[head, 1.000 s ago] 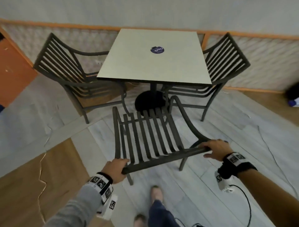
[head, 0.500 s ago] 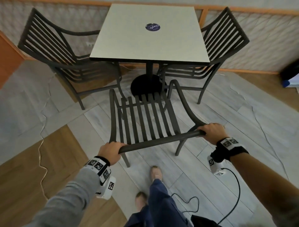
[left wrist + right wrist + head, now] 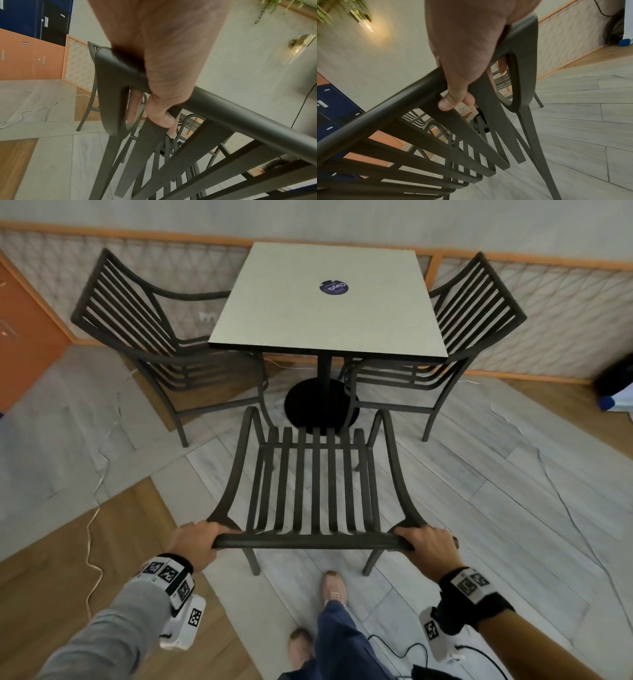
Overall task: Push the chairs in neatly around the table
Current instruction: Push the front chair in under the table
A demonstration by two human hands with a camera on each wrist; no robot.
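The square table (image 3: 325, 302) stands on its single post with a round dark base (image 3: 320, 405), close to the lattice-panelled wall (image 3: 548, 313), so only three sides take a seat, and I judge the left chair (image 3: 137, 323) and the right chair (image 3: 455, 330) to be tucked well enough, their seats reaching under the tabletop's edges. The near chair (image 3: 315, 474) is the one in hand: it sits squarely in line with the post, its seat front close to the base but, as far as I can tell, short of the table edge, so I think a straight push forward is what remains. I hold it by the top rail (image 3: 308, 541) because that is the highest, widest part and one grip at each end lets me steer it without twisting. My left hand (image 3: 195, 546) wraps the left corner of the rail, fingers (image 3: 135, 105) curled down behind it and thumb pressed on the front near the first slat; my right hand (image 3: 430, 546) mirrors it at the right corner, fingers (image 3: 502, 65) hooked through the loop where the arm joins, thumb clamped under the rail. A white cable (image 3: 92, 529) trails on the floor to my left, well apart from the chair legs
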